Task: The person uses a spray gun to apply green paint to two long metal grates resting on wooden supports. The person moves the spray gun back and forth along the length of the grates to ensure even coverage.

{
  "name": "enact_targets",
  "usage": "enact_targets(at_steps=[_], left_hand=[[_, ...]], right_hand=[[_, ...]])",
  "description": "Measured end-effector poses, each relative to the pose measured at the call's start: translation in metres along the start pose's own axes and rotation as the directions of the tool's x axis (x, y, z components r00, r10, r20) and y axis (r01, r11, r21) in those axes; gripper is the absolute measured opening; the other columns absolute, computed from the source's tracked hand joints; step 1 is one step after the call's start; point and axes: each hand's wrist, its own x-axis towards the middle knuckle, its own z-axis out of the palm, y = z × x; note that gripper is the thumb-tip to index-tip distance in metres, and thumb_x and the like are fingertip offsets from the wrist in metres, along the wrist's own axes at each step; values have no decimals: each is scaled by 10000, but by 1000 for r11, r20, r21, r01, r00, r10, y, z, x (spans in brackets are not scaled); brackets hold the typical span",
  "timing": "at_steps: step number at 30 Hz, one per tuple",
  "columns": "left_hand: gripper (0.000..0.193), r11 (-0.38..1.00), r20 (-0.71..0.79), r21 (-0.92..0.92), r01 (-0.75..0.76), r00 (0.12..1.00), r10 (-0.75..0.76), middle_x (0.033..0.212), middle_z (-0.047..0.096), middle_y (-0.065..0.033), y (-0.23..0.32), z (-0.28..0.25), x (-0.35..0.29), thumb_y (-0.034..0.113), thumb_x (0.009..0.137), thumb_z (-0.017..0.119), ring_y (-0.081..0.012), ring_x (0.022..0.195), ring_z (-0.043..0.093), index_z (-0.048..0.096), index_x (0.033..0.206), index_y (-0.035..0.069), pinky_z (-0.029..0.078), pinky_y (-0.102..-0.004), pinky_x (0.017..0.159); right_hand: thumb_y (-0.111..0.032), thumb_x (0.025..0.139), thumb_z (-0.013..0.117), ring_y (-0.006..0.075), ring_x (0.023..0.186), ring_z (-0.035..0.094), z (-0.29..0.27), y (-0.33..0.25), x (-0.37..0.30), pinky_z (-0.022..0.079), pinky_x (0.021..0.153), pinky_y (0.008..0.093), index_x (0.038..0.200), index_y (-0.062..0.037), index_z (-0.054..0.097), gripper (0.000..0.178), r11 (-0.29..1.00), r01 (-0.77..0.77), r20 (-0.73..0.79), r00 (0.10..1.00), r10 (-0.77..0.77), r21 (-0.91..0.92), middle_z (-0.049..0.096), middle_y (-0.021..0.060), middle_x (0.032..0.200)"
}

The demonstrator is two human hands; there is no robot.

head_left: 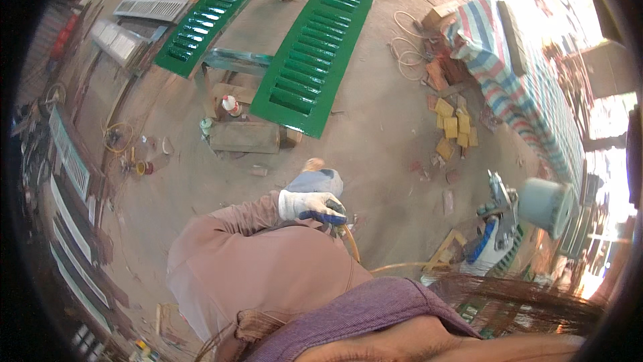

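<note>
My left hand point(312, 206), in a white glove with blue fingertips, is closed round an orange air hose point(353, 245) in front of my body. From there the hose runs rightward behind my collar. Out to the right, my right hand point(494, 247), gloved the same way, grips a metal spray gun point(501, 194). A large pale grey-green cup point(546, 206) is fixed to the gun, lying sideways. Two slatted panels, a long one point(321, 47) and another to its left point(207, 17), are coated in glossy wet-looking green. Neither hand touches them.
A metal trestle point(238, 60) supports the panels, with bottles point(231, 105) beneath it beside a wooden block point(244, 137). At right stand a table under a striped sheet point(529, 104) and yellow blocks point(457, 124). Unpainted slatted panels point(69, 151) lie left. Coiled hose point(405, 50) sits far right.
</note>
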Motion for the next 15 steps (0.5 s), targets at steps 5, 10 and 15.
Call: enact_targets(at_steps=[5,10,15], left_hand=[[327,993,-230,7,-117,966,115,662,493,81,17,-15,55,289,972,605,-16,620,416,569,721,81,340,-220,525],[231,949,-331,33,-315,892,308,738,556,66,30,-39,121,237,947,632,-38,696,469,656,831,39,405,-242,605],[197,943,-527,29,-332,797,297,734,574,40,66,-46,134,200,939,623,-57,693,479,664,854,27,409,-251,612]], right_hand=[[-70,929,597,111,893,597,78,24,120,486,785,271,1257,21,586,341,962,128,232,955,-186,241,648,64,1052],[-51,932,575,105,883,597,138,22,229,478,798,263,1302,17,559,376,914,231,428,827,-365,334,654,45,1024],[-113,956,581,173,863,649,197,19,326,525,760,300,1276,32,552,353,876,163,526,744,-411,454,668,99,1029]])
